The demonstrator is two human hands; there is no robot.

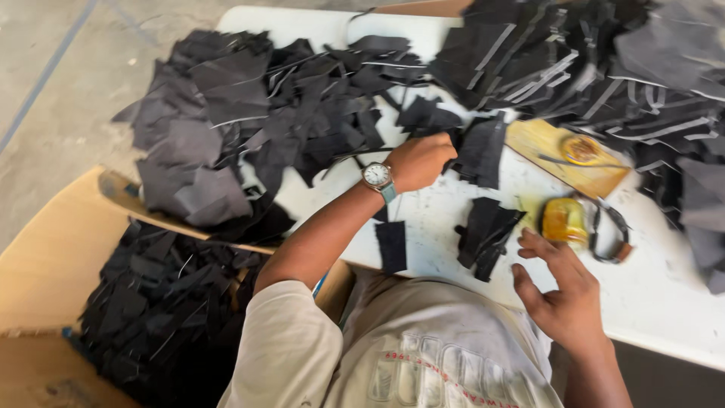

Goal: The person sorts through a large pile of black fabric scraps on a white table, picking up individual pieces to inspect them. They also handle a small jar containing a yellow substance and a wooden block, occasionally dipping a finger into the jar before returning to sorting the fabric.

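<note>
My left hand (420,160), with a wristwatch (377,177) on its wrist, is closed on a black fabric piece (481,151) at the middle of the white table (664,287). My right hand (560,291) hovers near the table's front edge, fingers spread and holding nothing. It is just below a small yellow jar (565,221). A short stack of black cut pieces (485,233) lies between the two hands. One single black piece (391,246) lies at the table edge below my left wrist.
Big heaps of black cut fabric cover the table's far left (249,106) and far right (604,60). A wooden board (547,143) holds a round tin lid (581,149). A cardboard box (53,257) on the floor at left holds more black scraps (162,310).
</note>
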